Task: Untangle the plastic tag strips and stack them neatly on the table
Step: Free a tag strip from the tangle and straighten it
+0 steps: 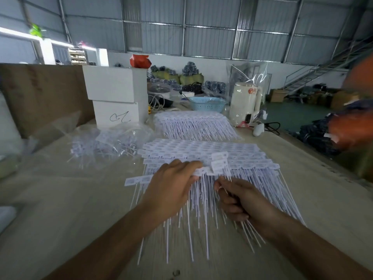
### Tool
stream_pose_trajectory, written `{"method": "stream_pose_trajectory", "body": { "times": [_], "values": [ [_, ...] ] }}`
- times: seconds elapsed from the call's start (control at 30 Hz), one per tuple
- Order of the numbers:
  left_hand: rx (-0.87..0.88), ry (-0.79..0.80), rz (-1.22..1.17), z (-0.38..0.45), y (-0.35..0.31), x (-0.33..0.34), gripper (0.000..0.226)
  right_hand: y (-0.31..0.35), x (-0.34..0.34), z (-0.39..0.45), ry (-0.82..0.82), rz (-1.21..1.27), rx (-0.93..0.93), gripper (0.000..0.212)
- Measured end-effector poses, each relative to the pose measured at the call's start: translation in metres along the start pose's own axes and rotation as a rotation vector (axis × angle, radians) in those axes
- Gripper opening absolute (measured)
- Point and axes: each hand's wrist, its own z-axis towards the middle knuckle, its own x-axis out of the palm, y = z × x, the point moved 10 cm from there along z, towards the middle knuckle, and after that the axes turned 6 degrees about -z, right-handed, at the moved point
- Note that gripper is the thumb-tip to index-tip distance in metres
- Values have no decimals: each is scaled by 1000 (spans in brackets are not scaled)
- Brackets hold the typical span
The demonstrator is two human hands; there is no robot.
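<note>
A big stack of white plastic tag strips (pixel 242 158) lies spread on the table (pixel 60 209), label heads away from me and thin tails toward me. My left hand (pixel 171 186) grips the label end of one tag strip (pixel 207 170) at the front of the stack. My right hand (pixel 240 201) curls round a bunch of thin tails (pixel 252 233) that stick out below it. A second neat stack (pixel 193 124) lies farther back. A tangled heap of tags in clear plastic (pixel 105 146) lies at the left.
Two stacked white boxes (pixel 115 98) stand at the back left beside a brown board (pixel 40 93). A blue basket (pixel 207 103), a white kettle (pixel 244 104) and a white hand tool (pixel 258 129) sit at the back right. The table edge runs along the right.
</note>
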Motion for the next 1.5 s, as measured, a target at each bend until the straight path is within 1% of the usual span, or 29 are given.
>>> {"method": "stream_pose_trajectory", "body": {
  "times": [0.13, 0.3, 0.33, 0.43, 0.57, 0.67, 0.77, 0.83, 0.87, 0.97, 1.07, 1.13, 1.23, 1.33, 1.4, 1.43, 1.5],
  "values": [
    [-14, 4, -50, 0, 9, -2, 27, -4, 5, 0, 7, -19, 54, 27],
    [-79, 41, -144, -2, 12, 4, 27, -2, 13, -6, 7, -6, 71, 19],
    [-90, 45, -159, -2, 12, 4, 27, -1, 15, -7, 7, -1, 63, 22],
    [-50, 10, -140, 4, 5, -3, 26, 5, 17, -9, -2, 1, 39, 34],
    [51, -39, -56, 6, -8, -11, 25, 15, 14, -12, -42, 0, -19, 37],
    [61, -21, -52, 7, -8, -11, 24, 22, 14, -12, -61, -89, -102, 37],
    [-62, 28, -158, 6, 9, -6, 29, 32, 10, -11, -95, -181, -207, 40],
    [-172, 90, -289, 3, 22, 5, 30, 39, 7, -13, -115, -250, -265, 39],
    [-197, 105, -347, 3, 24, 9, 30, 42, 5, -14, -127, -289, -285, 38],
    [-241, 81, -433, 4, 28, 12, 23, 49, 4, -16, -147, -380, -334, 35],
    [-281, 51, -498, 2, 32, 13, 20, 50, 2, -17, -156, -359, -329, 34],
    [-222, -10, -461, 1, 26, 6, 17, 44, -3, -15, -168, -253, -259, 37],
    [-62, -115, -286, 2, 8, -7, 24, 35, -9, -13, -201, -145, -164, 43],
    [16, -135, -229, 3, -1, -10, 25, 36, -4, -14, -167, -67, -198, 37],
    [21, -128, -235, 3, -3, -9, 26, 39, 2, -16, -148, -76, -224, 31],
    [7, -119, -247, 2, -2, -9, 26, 39, 3, -16, -154, -87, -231, 32],
    [-43, -90, -263, 2, -1, -6, 27, 41, 3, -17, -181, -119, -236, 40]
  ]
}}
